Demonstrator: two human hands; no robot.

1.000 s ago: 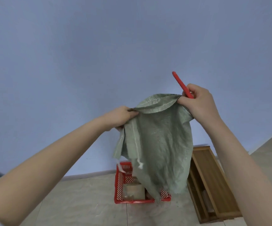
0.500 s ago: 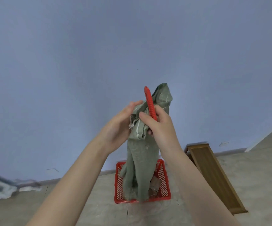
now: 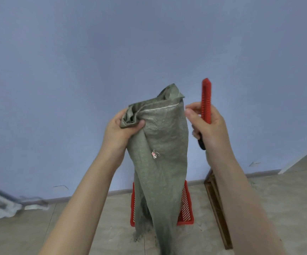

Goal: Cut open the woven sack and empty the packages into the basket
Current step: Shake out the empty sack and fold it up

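Note:
The grey-green woven sack [image 3: 163,153] hangs limp and bunched in front of me. My left hand [image 3: 120,129] grips its gathered top edge at the left. My right hand [image 3: 208,126] is just to the right of the sack, apart from it, closed around a red utility knife [image 3: 206,100] that points upward. The red plastic basket [image 3: 185,205] stands on the floor behind the sack, which drapes over it and hides its contents. No packages are visible.
A blue-grey wall fills the background. A long wooden box [image 3: 217,205] lies on the tiled floor right of the basket. A pale object [image 3: 0,207] sits at the floor's left edge by the wall.
The sack was held spread open by both hands, then gathered together. Now my right hand has let go of the sack and moved right with the knife; my left hand holds the sack alone.

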